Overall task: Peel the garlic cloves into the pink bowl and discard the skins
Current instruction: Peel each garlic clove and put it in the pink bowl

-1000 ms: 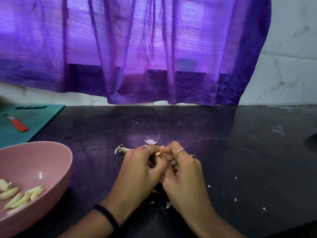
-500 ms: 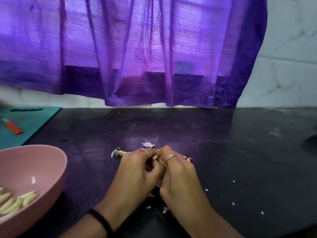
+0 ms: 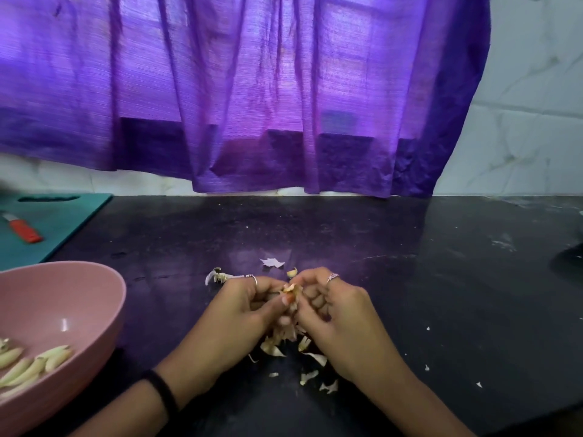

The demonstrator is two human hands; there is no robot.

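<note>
My left hand (image 3: 235,313) and my right hand (image 3: 334,313) meet over the black counter, fingers curled, pinching a garlic clove (image 3: 291,291) with loose skin between them. Most of the clove is hidden by my fingers. A heap of pale garlic skins (image 3: 293,348) lies under and just behind my hands. The pink bowl (image 3: 79,294) stands at the lower left, holding several peeled cloves (image 3: 28,364).
More skin scraps (image 3: 273,262) and a garlic stem piece (image 3: 217,275) lie just beyond my hands. A teal cutting board (image 3: 63,222) with an orange-handled knife (image 3: 22,230) sits at far left. Purple curtain (image 3: 252,105) hangs behind. Small flakes dot the counter at right.
My hands have parted slightly, so the clove and the skins beneath them now show. The view has shifted a little, the bowl sliding left in frame.
</note>
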